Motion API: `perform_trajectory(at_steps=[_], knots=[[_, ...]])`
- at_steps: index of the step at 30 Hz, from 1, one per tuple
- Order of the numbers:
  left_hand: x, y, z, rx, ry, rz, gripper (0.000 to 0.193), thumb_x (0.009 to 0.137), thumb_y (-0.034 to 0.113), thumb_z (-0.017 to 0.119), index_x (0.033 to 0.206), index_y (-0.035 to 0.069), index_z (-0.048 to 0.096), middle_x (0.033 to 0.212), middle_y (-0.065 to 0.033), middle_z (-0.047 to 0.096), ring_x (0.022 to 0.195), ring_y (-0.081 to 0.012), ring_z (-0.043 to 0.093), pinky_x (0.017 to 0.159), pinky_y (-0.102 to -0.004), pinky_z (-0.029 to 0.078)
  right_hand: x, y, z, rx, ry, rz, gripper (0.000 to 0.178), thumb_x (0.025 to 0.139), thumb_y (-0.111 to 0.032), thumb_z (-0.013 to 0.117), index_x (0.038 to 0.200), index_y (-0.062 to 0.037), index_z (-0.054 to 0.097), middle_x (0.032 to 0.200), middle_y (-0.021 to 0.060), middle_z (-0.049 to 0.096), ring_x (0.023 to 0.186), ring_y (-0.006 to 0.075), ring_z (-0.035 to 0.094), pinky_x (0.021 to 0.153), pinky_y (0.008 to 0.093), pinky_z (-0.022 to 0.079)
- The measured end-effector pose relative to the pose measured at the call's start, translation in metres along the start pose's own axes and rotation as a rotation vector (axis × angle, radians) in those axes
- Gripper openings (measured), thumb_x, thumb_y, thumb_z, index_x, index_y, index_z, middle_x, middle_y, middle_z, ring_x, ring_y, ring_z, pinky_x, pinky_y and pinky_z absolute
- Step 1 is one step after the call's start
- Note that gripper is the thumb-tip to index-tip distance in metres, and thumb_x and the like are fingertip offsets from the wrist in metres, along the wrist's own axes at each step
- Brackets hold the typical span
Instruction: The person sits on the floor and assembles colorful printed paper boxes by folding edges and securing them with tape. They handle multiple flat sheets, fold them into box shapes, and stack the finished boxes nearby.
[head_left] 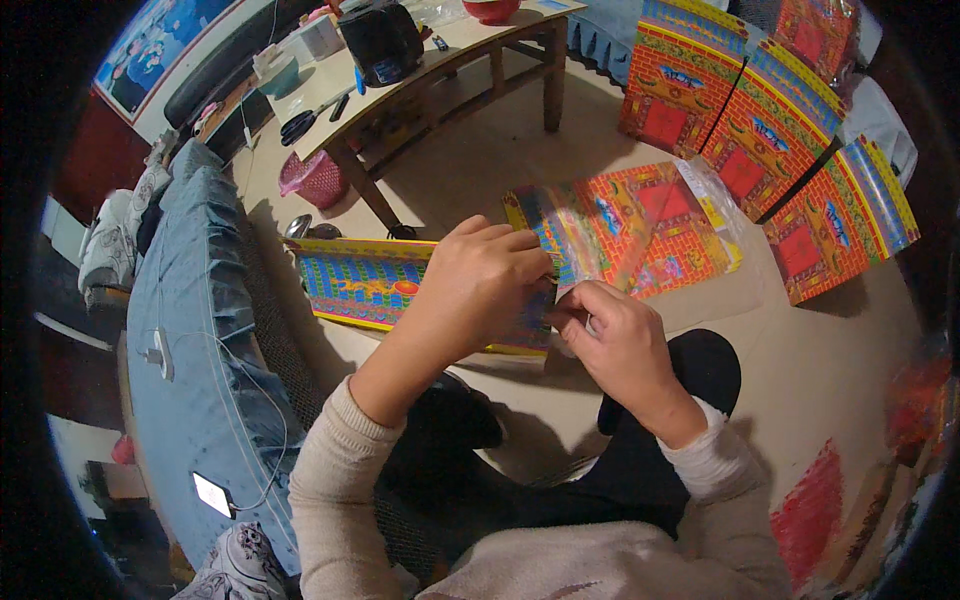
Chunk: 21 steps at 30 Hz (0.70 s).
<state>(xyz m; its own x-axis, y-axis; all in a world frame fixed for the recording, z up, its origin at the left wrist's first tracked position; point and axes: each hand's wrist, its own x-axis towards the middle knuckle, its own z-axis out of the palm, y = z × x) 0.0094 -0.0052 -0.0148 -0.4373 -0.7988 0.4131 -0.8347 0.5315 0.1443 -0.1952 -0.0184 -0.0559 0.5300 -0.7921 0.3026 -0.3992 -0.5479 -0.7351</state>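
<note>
My left hand is closed over the right end of a long printed cardboard piece, which has a blue-green scale pattern, an orange motif and yellow edges. Close beside it, my right hand has its thumb and fingers pinched together at the same end. What lies between those fingertips is too small and hidden to tell. Just beyond my hands, a flat printed panel with red brick and a red door lies on the floor, a clear plastic sheet partly over it.
Three upright brick-printed boxes stand at the far right. A wooden table at the back holds scissors and a black container. Beneath its left end sits a pink basket. A blue-covered sofa with a phone runs along the left.
</note>
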Motion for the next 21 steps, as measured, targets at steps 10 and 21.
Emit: perform_trajectory(at_steps=[10, 21], knots=[[-0.002, 0.0004, 0.0038, 0.018, 0.046, -0.005, 0.015, 0.072, 0.014, 0.076, 0.085, 0.009, 0.07, 0.079, -0.0047, 0.063, 0.078, -0.0247, 0.063, 0.07, -0.0376, 0.045, -0.0012, -0.0066, 0.007, -0.232, 0.055, 0.057, 0.013, 0.086, -0.016, 0.068, 0.094, -0.0082, 0.062, 0.09, 0.0096, 0.069, 0.081, 0.0348, 0.068, 0.067, 0.0478, 0.052], [-0.0012, 0.0027, 0.0035, 0.012, 0.059, 0.009, 0.019, 0.067, 0.01, 0.076, 0.084, 0.009, 0.069, 0.08, -0.004, 0.064, 0.077, -0.0244, 0.063, 0.069, -0.0375, 0.045, -0.0009, 0.0006, -0.0012, -0.104, 0.009, 0.119, 0.01, 0.087, -0.014, 0.066, 0.095, -0.0085, 0.063, 0.091, 0.0111, 0.069, 0.083, 0.0353, 0.068, 0.07, 0.0467, 0.054]])
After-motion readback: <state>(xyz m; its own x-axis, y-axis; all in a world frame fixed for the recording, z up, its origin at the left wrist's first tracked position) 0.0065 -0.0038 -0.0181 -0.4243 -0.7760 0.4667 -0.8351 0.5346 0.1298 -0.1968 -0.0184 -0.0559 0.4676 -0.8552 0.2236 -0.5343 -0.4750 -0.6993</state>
